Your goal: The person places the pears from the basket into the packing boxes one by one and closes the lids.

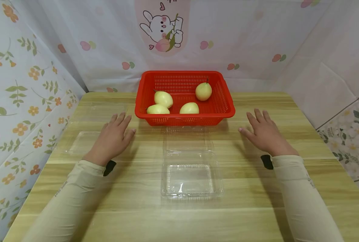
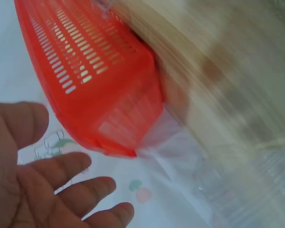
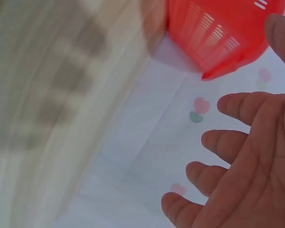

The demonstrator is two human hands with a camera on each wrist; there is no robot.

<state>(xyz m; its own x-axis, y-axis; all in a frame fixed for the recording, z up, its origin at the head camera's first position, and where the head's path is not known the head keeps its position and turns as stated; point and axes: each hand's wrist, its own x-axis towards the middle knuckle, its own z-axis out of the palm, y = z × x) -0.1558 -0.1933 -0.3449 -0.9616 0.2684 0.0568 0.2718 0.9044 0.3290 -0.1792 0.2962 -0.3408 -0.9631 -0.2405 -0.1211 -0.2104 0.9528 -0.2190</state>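
Both hands are held over the wooden table with fingers spread and nothing in them. My left hand (image 1: 111,137) is to the left of the red basket (image 1: 185,120), between it and a clear plastic container at the left. On the basket's other side is my right hand (image 1: 263,133). Inside the basket lie several pale yellow pears (image 1: 203,91), one standing with its stem up at the right. Directly in front of the basket a clear plastic clamshell box (image 1: 191,178) lies with its lid opened back toward the basket. The left wrist view shows the left palm (image 2: 19,190) near the basket's end.
More clear plastic containers (image 1: 84,141) lie at the table's left side, partly behind the left hand. White printed curtains (image 1: 107,43) hang close behind the table (image 1: 131,215) and along its left side. The basket stands near the back edge.
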